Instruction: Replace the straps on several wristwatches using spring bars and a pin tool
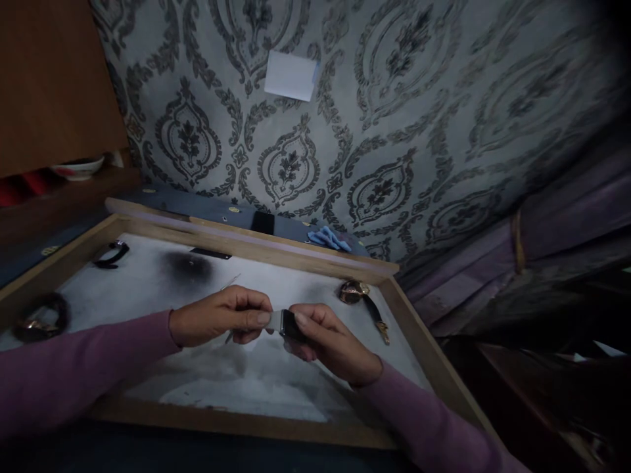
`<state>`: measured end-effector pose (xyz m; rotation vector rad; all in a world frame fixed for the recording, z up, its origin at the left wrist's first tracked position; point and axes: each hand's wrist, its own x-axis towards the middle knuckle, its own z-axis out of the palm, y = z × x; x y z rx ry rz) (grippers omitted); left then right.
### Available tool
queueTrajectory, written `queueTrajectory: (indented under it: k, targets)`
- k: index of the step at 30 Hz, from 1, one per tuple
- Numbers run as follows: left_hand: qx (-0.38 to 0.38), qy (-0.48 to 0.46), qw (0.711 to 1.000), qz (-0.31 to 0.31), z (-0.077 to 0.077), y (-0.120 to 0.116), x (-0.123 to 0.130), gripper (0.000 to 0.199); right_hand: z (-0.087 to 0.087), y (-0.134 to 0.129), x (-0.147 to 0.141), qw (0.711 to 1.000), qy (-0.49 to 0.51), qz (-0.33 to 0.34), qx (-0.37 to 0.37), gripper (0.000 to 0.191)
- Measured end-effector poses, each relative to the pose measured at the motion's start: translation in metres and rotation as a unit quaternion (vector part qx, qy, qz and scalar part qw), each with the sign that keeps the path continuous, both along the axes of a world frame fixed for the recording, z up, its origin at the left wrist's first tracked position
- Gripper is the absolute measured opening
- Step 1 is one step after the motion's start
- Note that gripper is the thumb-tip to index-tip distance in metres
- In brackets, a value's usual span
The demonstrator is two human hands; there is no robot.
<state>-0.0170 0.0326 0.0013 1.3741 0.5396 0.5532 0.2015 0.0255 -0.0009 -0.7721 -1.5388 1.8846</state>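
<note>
Over the middle of the wood-framed tray (pixel 236 417), both hands hold a smartwatch (pixel 292 326) with a dark square face and a light grey strap. My left hand (pixel 221 316) pinches the grey strap (pixel 276 320) between thumb and fingers. Gripping the watch body from the other side is my right hand (pixel 328 338), its thumb on the dark face. A thin metal tool (pixel 231 282) shows behind and below my left hand; whether that hand holds it I cannot tell.
Inside the tray lie a watch with a black strap (pixel 372 309) at right, a black band (pixel 111 256) and a dark round watch (pixel 42 322) at left. Behind its rim are a black phone-like object (pixel 263 222) and a blue cloth (pixel 329 238). A patterned wall (pixel 290 164) stands behind.
</note>
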Motion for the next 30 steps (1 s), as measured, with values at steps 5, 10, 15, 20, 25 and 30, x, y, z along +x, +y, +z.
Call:
queueTrajectory:
  k: [5, 10, 15, 20, 25, 30]
  targets:
    - [0.051, 0.025, 0.998, 0.021, 0.004, -0.005, 0.002, 0.036, 0.002, 0.002, -0.001, 0.991, 0.098, -0.03, -0.085, 0.037]
    - [0.227, 0.116, 0.967, 0.025, 0.003, -0.014, 0.007, 0.033, -0.001, 0.004, -0.003, 0.975, 0.145, -0.017, -0.169, 0.035]
    - [0.115, 0.099, 0.987, 0.058, -0.007, -0.012, 0.009, 0.036, -0.004, 0.007, -0.007, 0.962, 0.162, -0.042, -0.216, 0.036]
    - [0.023, 0.072, 0.991, 0.115, -0.009, -0.006, 0.007, 0.036, -0.008, 0.01, -0.008, 0.967, 0.137, -0.112, -0.185, 0.034]
    - [-0.039, -0.034, 0.986, 0.16, -0.001, -0.002, 0.006, 0.049, -0.017, 0.014, -0.007, 0.963, 0.109, -0.159, -0.19, 0.037]
    - [-0.041, -0.058, 0.987, 0.144, 0.001, 0.003, 0.003, 0.042, -0.027, 0.017, -0.007, 0.977, 0.068, -0.152, -0.133, 0.038]
